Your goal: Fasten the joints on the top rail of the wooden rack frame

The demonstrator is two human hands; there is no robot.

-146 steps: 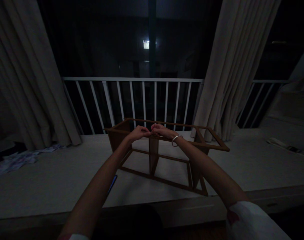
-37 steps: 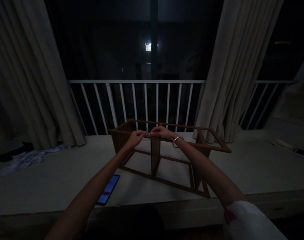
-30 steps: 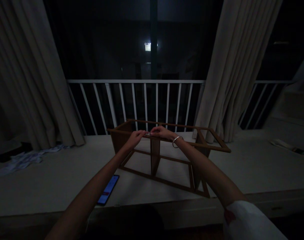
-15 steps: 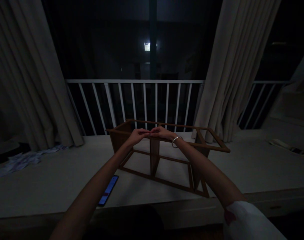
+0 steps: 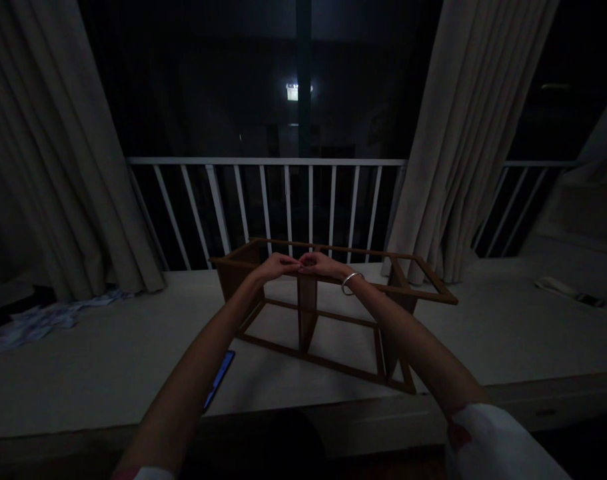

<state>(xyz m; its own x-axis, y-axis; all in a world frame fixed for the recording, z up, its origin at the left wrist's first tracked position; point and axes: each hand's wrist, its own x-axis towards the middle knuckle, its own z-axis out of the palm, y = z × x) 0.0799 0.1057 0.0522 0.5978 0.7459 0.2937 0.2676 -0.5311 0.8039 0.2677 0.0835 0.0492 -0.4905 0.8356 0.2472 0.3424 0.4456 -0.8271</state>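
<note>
A: Where is the left hand [image 5: 279,265]?
B: It is over the near upper rail of the wooden frame [image 5: 307,313], thumb and fingers drawn together in a pinch.
A: And the right hand [image 5: 319,264]?
B: Just beside it, fingers curled in, their tips meeting those of the left. A bracelet [image 5: 343,287] circles the wrist behind that hand.
A: Does either hold anything?
B: One cannot tell; the fingertips are too small and dark to show whether something lies between them.
A: How does the frame lie?
B: On its side on the pale ledge [image 5: 108,373], below both hands, its middle board right under the fingertips, the rails running out to either side of them.
A: What else?
B: A phone [image 5: 219,380] lies nearer the person than the left hand, partly hidden by that forearm. Beyond both hands stands a white railing [image 5: 310,200].
</note>
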